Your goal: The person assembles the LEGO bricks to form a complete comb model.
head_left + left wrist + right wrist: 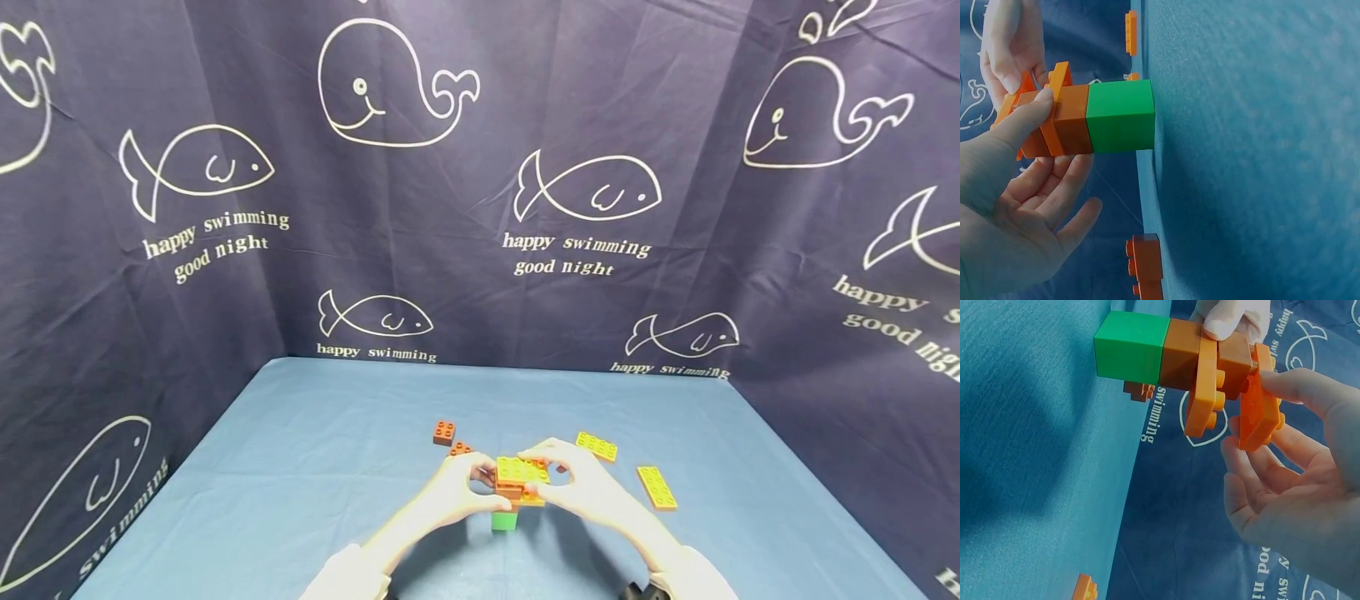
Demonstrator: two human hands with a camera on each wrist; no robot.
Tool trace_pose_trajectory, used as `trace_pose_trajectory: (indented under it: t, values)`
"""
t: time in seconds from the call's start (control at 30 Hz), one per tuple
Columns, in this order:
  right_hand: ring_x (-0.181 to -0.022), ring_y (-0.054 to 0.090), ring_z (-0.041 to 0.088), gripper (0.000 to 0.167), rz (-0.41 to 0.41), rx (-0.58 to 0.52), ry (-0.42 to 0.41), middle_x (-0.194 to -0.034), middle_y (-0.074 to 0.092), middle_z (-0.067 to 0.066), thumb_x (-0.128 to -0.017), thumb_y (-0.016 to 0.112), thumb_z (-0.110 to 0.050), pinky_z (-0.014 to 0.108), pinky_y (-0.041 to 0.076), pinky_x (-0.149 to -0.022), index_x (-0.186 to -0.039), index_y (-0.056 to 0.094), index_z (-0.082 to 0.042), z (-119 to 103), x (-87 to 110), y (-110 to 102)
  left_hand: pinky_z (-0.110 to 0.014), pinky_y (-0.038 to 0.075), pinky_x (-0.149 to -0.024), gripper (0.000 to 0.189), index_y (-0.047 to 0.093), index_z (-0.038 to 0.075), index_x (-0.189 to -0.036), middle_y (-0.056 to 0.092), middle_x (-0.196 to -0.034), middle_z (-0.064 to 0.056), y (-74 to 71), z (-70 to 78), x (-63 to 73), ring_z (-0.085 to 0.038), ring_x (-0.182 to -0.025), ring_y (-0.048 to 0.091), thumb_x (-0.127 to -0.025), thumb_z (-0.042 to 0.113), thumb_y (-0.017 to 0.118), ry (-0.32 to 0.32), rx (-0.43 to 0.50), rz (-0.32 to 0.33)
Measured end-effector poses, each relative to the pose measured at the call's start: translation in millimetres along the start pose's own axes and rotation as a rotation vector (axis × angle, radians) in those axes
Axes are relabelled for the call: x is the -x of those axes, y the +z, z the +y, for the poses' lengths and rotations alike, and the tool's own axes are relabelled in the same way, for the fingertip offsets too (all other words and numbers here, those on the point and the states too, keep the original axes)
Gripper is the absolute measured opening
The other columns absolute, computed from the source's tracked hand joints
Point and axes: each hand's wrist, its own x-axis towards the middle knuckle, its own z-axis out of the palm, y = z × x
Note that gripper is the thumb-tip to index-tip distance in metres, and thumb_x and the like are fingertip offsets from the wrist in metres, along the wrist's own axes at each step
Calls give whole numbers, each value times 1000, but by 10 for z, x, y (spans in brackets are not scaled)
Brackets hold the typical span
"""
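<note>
A toy brick tower stands on the table, with a green block [504,522] at its foot. Above that come a brown brick [1075,125], a yellow-orange plate [1202,394] jutting out to the right, and another brown brick [1233,362]. My left hand [459,487] grips the tower's upper part, thumb on the near side and fingers behind. With thumb and fingers my right hand [576,477] pinches a second yellow-orange plate [516,472] at the top. In the right wrist view, this plate tilts slightly away from the brown brick under it, a narrow gap showing.
Two loose yellow plates lie right of the hands, one farther back [597,446] and one nearer [657,487]. Behind the left hand are a reddish-brown brick [444,432] and another one [460,448], partly hidden. A dark patterned curtain [480,200] surrounds the blue table [315,467].
</note>
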Motion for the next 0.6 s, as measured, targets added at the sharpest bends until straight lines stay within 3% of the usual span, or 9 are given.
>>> trace_pose_trajectory:
  t: [0.6]
  values:
    - [-93,53,9,37,-69,-8,26,-103,63,-4,-86,67,-24,27,43,-75,-121,63,-13,-14,-2,-46,-26,51,-81,40,64,6,-100,69,-91,-3,22,3,-7,-10,-80,67,-71,27,82,17,-12,17]
